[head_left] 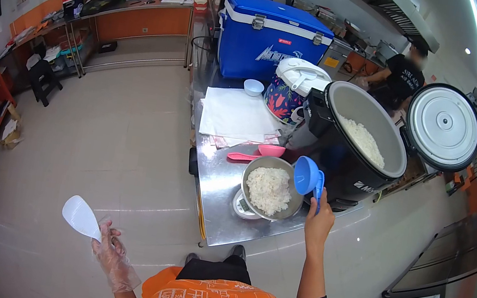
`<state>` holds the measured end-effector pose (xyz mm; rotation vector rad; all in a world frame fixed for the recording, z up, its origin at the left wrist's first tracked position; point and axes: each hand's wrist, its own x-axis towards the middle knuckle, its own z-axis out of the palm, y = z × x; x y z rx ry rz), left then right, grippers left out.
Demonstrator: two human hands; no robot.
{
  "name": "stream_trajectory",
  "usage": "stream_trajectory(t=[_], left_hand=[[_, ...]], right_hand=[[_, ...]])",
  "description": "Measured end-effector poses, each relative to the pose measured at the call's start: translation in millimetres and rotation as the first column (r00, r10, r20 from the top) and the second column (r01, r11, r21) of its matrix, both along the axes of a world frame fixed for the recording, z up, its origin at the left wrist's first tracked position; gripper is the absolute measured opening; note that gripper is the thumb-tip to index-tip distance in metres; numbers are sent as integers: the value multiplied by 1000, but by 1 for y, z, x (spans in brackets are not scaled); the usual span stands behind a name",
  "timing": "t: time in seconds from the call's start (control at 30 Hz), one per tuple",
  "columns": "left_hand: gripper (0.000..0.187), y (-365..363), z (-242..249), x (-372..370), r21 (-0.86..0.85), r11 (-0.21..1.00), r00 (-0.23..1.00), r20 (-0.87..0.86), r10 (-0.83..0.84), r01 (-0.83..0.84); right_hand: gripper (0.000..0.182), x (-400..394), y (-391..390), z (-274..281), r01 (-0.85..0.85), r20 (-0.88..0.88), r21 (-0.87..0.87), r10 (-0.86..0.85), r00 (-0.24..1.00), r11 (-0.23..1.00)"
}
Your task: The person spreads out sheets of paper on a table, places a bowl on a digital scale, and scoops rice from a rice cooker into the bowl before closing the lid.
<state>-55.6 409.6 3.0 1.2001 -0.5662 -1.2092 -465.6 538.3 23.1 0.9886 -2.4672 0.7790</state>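
My left hand [112,253], in a clear plastic glove, is closed on the handle of a white rice paddle [80,216], held out over the floor. In my bare right hand [319,220] is the handle of a blue scoop [306,175], raised at the right rim of a metal bowl [246,194]. Cooked rice [269,189] is heaped in that bowl, which rests on a white kitchen scale [244,206]. Behind it lies a pink scoop [271,151]. To the right, a large rice cooker [335,163] stands open with rice [363,140] inside.
White paper sheets [231,114], a small light-blue bowl [253,87], a floral rice cooker [283,97] and a blue cooler box [266,45] share the steel table [220,208]. The cooker's round lid [444,127] juts out at the right. Another person [400,77] stands behind.
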Motion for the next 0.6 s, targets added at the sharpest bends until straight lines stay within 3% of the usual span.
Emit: stream_trajectory(t=[0.33,0.53,0.6], left_hand=[[28,-1,-1,-9,-23,1000,1000,-11,-6,6],[29,3,3,-30,-15,1000,1000,-22,-17,16],[29,3,-1,-37,-15,999,999,-16,-30,29]], right_hand=[[33,14,13,33,-60,167,-149,85,982,987],[33,13,20,52,-116,138,-206,146,980,972],[33,13,23,64,-92,224,-201,138,965,975]])
